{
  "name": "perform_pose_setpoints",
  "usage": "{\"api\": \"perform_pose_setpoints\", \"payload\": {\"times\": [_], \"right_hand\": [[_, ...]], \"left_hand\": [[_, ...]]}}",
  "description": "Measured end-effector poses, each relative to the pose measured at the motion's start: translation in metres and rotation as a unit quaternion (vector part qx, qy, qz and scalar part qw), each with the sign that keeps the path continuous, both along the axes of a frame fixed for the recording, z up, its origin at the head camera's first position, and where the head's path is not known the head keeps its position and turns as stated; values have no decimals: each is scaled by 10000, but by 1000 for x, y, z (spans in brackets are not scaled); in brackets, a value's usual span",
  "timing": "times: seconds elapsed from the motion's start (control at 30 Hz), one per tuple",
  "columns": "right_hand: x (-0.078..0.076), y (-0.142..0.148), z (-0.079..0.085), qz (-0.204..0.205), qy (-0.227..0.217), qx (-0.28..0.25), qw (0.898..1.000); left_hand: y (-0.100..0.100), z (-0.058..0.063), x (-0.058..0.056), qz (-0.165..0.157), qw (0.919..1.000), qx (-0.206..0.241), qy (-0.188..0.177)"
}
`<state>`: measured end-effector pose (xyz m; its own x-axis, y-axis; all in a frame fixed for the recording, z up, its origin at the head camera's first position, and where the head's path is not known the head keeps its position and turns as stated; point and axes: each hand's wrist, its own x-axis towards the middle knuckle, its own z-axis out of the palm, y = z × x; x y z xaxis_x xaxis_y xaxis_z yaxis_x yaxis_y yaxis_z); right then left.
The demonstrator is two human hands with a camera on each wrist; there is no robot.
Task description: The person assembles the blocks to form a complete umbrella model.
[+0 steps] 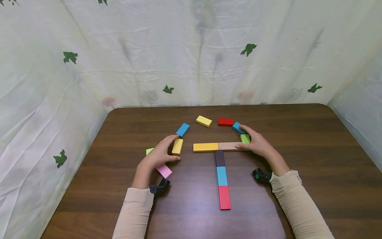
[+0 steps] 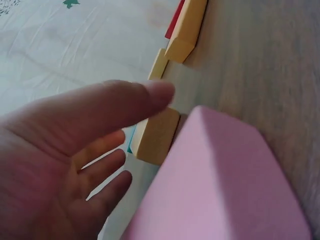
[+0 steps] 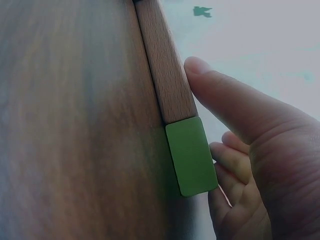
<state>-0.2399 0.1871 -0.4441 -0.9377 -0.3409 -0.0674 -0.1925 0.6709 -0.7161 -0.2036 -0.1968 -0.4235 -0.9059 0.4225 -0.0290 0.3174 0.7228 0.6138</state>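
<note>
On the brown table [image 1: 322, 159], small blocks are laid out. Around the small yellow block [image 1: 177, 147], the left hand [image 1: 159, 152] is curved, its thumb and fingers spread well apart — whether the block is touched cannot be told. By that hand, a pink block [image 1: 164, 171] and a light green block [image 1: 149, 150] are partly covered. Over on the other side, the right hand [image 1: 258, 142] is spread wide too, with nothing seen to be gripped. Its thumb is held by the plain wood block [image 1: 228, 146] and its fingers by the right blue block [image 1: 238, 127]; between them is set a green block [image 1: 245, 138], touching the wood block's end. Next to the wood block, a long yellow block [image 1: 205, 147] is lined up. Below where they meet, a dark block [image 1: 219, 158], a light blue block [image 1: 222, 176] and a long red block [image 1: 224, 197] are put in a row — end to end.
</note>
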Motion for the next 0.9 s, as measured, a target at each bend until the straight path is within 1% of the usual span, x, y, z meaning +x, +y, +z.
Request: {"api": "perform_pose_setpoints", "payload": {"times": [0.07,0.17,0.33,0.5,0.7,0.9], "right_hand": [[0,0,0,6,2,1,10000],[0,-1,1,23,-5,-10,10000],[0,-1,3,38,-10,-50,10000],[0,-1,3,33,-10,-38,10000],[0,-1,2,12,15,-34,10000],[1,0,2,15,40,-14,10000]], "left_hand": [[-1,0,0,-47,10000,11,-70],[-2,0,-1,-38,9999,40,-161],[-2,-3,-2,60,9999,-4,-131],[0,-7,-4,174,9998,-49,81],[6,-8,-5,230,9990,-68,369],[17,-8,-5,286,9961,-124,827]]}}
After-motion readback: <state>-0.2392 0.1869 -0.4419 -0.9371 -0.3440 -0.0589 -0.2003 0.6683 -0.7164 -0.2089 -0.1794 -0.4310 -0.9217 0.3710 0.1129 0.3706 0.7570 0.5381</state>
